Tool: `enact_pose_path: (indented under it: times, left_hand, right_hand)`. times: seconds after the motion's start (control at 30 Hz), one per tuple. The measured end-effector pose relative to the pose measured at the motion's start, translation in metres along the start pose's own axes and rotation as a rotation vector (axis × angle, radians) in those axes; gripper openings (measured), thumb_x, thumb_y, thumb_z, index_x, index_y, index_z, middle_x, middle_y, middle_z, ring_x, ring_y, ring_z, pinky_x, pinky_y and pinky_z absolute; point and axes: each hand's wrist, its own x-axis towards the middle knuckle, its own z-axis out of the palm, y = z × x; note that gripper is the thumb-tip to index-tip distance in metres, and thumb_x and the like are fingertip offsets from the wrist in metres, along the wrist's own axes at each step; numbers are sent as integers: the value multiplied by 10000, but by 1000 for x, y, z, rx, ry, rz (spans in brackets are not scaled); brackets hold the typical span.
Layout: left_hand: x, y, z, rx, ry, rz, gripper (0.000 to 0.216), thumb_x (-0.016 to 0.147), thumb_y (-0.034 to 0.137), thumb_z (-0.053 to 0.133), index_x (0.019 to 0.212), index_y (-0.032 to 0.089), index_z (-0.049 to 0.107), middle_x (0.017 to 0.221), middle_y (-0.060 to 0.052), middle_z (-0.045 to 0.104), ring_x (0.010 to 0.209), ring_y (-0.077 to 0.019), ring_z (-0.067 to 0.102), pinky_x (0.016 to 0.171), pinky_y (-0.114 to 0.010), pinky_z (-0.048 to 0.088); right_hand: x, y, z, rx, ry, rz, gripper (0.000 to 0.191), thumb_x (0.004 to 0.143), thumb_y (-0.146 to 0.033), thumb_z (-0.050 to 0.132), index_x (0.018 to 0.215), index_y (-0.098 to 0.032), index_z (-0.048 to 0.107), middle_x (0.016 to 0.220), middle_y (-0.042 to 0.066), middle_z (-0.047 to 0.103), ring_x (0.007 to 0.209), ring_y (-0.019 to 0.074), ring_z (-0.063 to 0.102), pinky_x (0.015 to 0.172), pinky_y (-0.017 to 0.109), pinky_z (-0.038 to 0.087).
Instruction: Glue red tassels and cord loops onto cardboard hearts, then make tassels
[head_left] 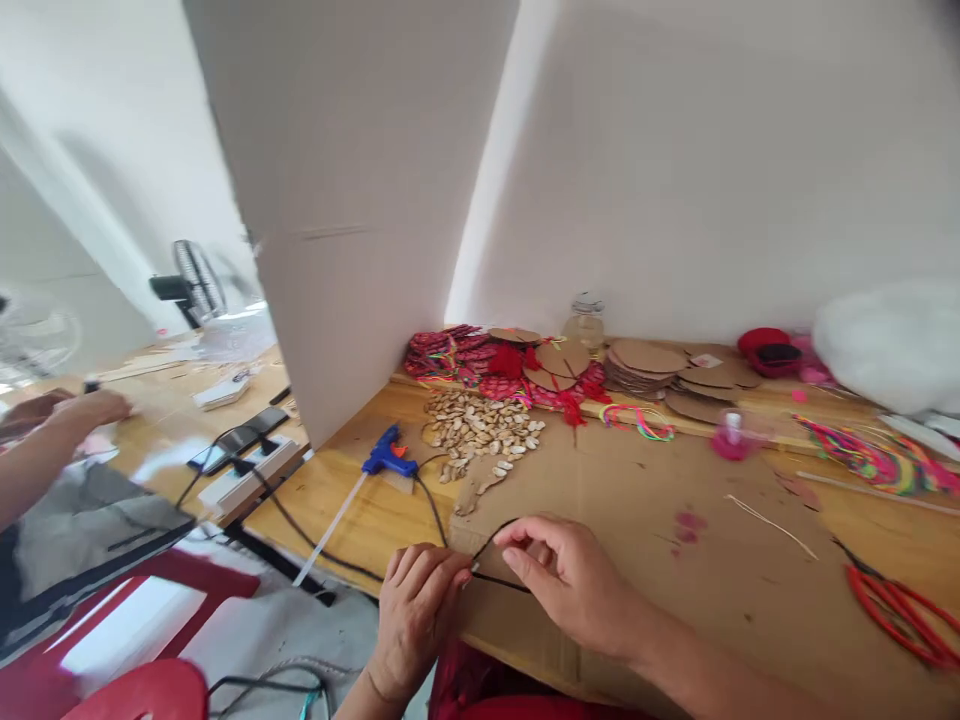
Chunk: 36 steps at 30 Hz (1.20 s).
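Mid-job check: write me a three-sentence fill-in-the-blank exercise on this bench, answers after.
1. The glue gun is ____ in colour.
2. The scissors lie on the person's ____ side.
3. The thin cord between the left hand and the right hand is ____ in colour.
Missing words: blue; right; black.

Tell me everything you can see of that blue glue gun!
The blue, plastic-looking glue gun lies on its side on the brown wooden table, left of a heap of small, flat, cream-coloured pieces. It has an orange trigger. A long, thin, whitish stick pokes from its back, seemingly past the table's edge. A black cable runs close by. Nobody is holding it.
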Motion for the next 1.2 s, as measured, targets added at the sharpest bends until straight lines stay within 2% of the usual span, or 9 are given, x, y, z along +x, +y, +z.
enact_pose_path:
  times: [0.07, 0.3, 0.43, 0.6, 0.73, 0.9, 1.03, 1.13, 1.2]
  left_hand:
    - [11, 17, 7, -77, -21, 81, 219, 969, 92, 543, 1113, 187, 678, 929, -43, 712, 859, -162, 596, 794, -285, 424]
    - [71, 81, 68, -338, -141, 424, 328, 952, 10, 463, 1198, 141, 635, 936, -56, 703, 920, -167, 591, 849, -285, 422]
    - [95, 126, 110, -456, -240, 464, 329, 932, 31, 559, 1224, 172, 610, 808, -17, 667, 825, -163, 586, 796, -297, 414]
    - [102, 166, 150, -550, -391, 476, 378, 925, 31, 443, 1234, 193, 589, 828, -37, 679, 797, -193, 607, 745, -323, 470]
    - [94, 168, 165, -703, -487, 419, 413, 890, 33, 419, 1226, 206, 584, 933, -47, 716, 804, -189, 644, 762, -334, 550]
    - [88, 156, 173, -848, -433, 222, 269, 946, 110, 515, 1158, 244, 613, 956, -1, 749, 832, -111, 715, 759, -191, 577]
    - [86, 151, 180, -884, -369, 241, 258, 934, 110, 553, 1148, 238, 621, 919, 15, 768, 791, -81, 743, 739, -120, 574]
    - [80, 149, 185, -901, -364, 258, 258, 924, 115, 586, 1149, 238, 621, 900, 14, 780, 751, -86, 753, 707, -110, 578]
    - [77, 149, 186, -911, -367, 219, 245, 924, 119, 589, 1131, 244, 632, 883, 15, 783, 725, -95, 754, 677, -119, 584]
  right_hand:
    - [-25, 9, -18, 82, 36, 142, 259, 976, -380, 534, 968, -218, 737, 821, 18, 720, 703, 163, 615, 599, 271, 446]
    - [-103, 52, -77, 88, 291, 331, 235, 953, -335, 543, 909, -189, 722, 768, 2, 687, 699, 147, 580, 619, 253, 412]
    - [-132, 73, -120, -16, 411, 397, 271, 955, -377, 529, 888, -190, 712, 774, 14, 692, 713, 165, 601, 640, 270, 433]
    - [-147, 103, -173, -123, 481, 416, 287, 935, -404, 533, 872, -185, 708, 759, 26, 700, 729, 187, 632, 649, 287, 447]
    - [-147, 124, -209, -230, 506, 462, 293, 915, -411, 535, 830, -188, 706, 724, 20, 678, 690, 189, 598, 633, 300, 416]
    - [-131, 141, -245, -368, 515, 510, 319, 904, -430, 529, 745, -199, 681, 666, 12, 647, 631, 185, 549, 602, 306, 385]
    - [-113, 160, -276, -467, 514, 539, 331, 915, -443, 515, 785, -211, 713, 748, 24, 708, 699, 199, 608, 642, 305, 430]
    - [-94, 181, -313, -563, 529, 611, 294, 903, -417, 560, 789, -200, 722, 716, 25, 709, 705, 212, 636, 639, 314, 454]
    - [-75, 194, -340, -637, 552, 648, 253, 922, -387, 584, 876, -187, 732, 810, 39, 734, 771, 213, 663, 698, 327, 491]
